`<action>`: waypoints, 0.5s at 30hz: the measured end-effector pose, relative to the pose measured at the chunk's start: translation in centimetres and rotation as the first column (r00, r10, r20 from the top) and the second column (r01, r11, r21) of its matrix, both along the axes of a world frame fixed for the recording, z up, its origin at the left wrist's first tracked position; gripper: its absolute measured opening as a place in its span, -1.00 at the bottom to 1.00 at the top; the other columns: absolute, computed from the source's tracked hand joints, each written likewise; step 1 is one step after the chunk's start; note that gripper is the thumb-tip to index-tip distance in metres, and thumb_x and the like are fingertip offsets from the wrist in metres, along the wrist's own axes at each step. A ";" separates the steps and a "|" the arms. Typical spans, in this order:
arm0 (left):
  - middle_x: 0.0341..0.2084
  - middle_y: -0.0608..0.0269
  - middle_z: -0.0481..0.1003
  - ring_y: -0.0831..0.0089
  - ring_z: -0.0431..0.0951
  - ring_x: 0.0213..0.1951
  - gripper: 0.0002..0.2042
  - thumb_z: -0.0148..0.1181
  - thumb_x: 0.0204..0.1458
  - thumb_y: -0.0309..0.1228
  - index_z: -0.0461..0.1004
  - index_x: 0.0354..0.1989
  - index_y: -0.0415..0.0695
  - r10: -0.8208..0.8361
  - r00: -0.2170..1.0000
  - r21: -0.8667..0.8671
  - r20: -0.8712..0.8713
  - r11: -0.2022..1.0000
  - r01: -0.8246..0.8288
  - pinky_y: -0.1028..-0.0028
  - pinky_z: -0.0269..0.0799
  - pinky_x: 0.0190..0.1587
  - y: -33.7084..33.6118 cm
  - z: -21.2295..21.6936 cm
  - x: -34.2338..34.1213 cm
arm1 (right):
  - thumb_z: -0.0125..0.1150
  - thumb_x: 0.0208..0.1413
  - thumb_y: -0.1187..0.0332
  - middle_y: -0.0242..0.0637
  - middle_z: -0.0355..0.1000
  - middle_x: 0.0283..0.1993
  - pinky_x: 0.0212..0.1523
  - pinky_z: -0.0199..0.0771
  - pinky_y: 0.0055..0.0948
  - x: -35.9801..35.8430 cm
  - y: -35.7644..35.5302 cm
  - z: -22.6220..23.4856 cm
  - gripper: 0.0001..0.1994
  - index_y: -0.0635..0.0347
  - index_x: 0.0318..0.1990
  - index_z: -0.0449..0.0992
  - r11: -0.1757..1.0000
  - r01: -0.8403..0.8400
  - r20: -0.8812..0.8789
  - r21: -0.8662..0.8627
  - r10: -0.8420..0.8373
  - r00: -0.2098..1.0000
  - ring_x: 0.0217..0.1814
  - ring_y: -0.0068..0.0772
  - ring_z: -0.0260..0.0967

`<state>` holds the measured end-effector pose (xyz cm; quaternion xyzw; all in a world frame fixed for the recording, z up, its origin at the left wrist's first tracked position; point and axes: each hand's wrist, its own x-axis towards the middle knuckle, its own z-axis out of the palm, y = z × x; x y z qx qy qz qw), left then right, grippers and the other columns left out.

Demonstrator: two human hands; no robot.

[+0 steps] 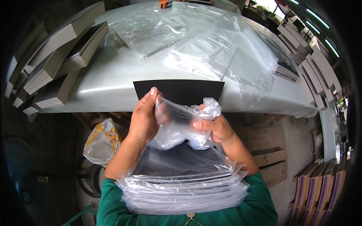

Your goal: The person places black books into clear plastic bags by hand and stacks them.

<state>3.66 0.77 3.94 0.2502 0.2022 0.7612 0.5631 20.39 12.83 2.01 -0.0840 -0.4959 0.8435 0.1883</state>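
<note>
Your right hand (214,127) pinches crumpled clear plastic film (170,136); left hand (144,115) against it, closure unclear. Black rectangular board (184,90) beyond, long axis crosswise, left hand nearer.

1. Our left hand (144,115) is raised and gripping, the left thumb (152,92) pointing upward.
2. Our right hand (215,128) grips too, the right thumb (202,125) lying sideways.
3. Our left forearm (126,156) and right forearm (240,155) slant inward.

On my feed, the pale table (109,81) bears clear plastic bags (203,52), black-topped stacks (86,42), an orange-and-black object (164,4) and, at its near edge, a black board (186,89).
</note>
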 end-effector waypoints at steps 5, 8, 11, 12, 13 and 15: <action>-0.42 0.23 0.44 0.44 0.42 -0.33 -0.73 0.02 0.08 -0.22 0.44 -0.34 -0.21 -0.431 0.165 -0.310 -0.887 0.821 0.479 0.45 0.33 -0.24 -1.3 1.2 -0.3 | 0.19 -0.05 0.52 -0.40 0.37 -0.45 -0.40 0.35 -0.56 2.4 2.4 1.6 -0.75 0.14 -0.21 0.31 0.989 -0.125 -0.277 -0.074 0.100 0.956 -0.45 -0.61 0.34; -0.39 0.19 0.47 0.40 0.47 -0.35 -0.74 0.03 0.06 -0.19 0.47 -0.36 -0.14 -0.141 0.906 0.056 -0.399 0.982 0.178 0.42 0.41 -0.26 -1.9 0.8 -1.9 | 0.20 0.00 0.43 -0.41 0.41 -0.39 -0.23 0.35 -0.59 4.4 3.7 1.6 -0.75 0.20 -0.14 0.38 0.761 -0.164 0.127 0.627 0.108 0.986 -0.32 -0.65 0.33; -0.60 0.25 0.47 0.47 0.48 -0.50 -0.71 0.06 0.03 -0.12 0.47 -0.45 -0.12 0.228 0.951 -0.520 -0.206 0.798 -0.304 0.40 0.43 -0.48 -2.6 -0.8 -2.6 | 0.10 0.08 0.37 -0.37 0.41 -0.27 -0.14 0.36 -0.48 6.2 4.7 0.9 -0.77 0.23 -0.11 0.40 0.919 -0.024 0.197 0.394 -0.058 0.979 -0.22 -0.57 0.34; -0.57 0.27 0.49 0.49 0.48 -0.48 -0.73 0.14 -0.03 -0.16 0.49 -0.45 -0.14 -0.281 0.722 -0.553 -0.632 0.816 -0.166 0.45 0.42 -0.41 -2.7 -1.4 -2.7 | 0.05 0.12 0.36 -0.37 0.41 -0.26 -0.14 0.38 -0.43 6.2 5.2 0.5 -0.81 0.20 -0.13 0.40 0.987 0.077 -0.052 0.142 -0.070 0.996 -0.22 -0.52 0.36; -0.54 0.29 0.51 0.50 0.48 -0.46 -0.75 0.23 -0.09 -0.19 0.50 -0.46 -0.16 -0.503 0.223 -0.513 -0.835 0.858 0.018 0.50 0.42 -0.35 -3.0 -1.8 -2.8 | -0.08 0.18 0.29 -0.37 0.38 -0.35 -0.14 0.41 -0.36 6.4 5.5 0.2 -0.84 0.15 -0.27 0.38 0.947 0.282 0.037 -0.153 -0.279 0.959 -0.26 -0.45 0.38; -0.46 0.26 0.53 0.52 0.48 -0.43 -0.78 0.31 -0.16 -0.30 0.52 -0.42 -0.18 -0.571 0.280 -0.517 -0.772 0.820 0.246 0.53 0.41 -0.24 -3.3 -2.2 -3.0 | -0.13 0.19 0.17 -0.41 0.28 -0.49 -0.45 0.35 -0.50 6.0 5.7 -0.4 -0.77 0.10 -0.38 0.29 0.925 -0.111 -0.269 -0.363 0.010 0.963 -0.48 -0.56 0.29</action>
